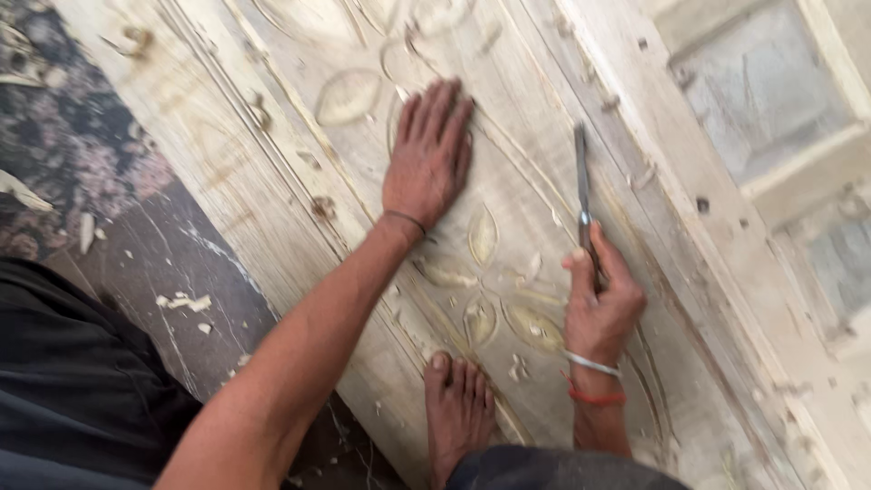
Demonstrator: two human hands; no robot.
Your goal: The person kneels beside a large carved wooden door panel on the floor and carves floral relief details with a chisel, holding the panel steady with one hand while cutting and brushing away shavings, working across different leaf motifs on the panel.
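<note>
A long pale wooden panel (272,181) lies flat, carved with leaf and petal shapes (482,238). My left hand (428,156) rests palm down on the panel, fingers together and stretched out over a carved curve. My right hand (601,299) grips a metal chisel (582,177) whose blade points away from me and lies on the wood along a carved line. My bare foot (458,410) stands on the panel between my two arms.
Wood chips (184,301) lie scattered on the dark speckled floor (109,181) to the left. At the right sits another wooden frame with recessed panels (762,91).
</note>
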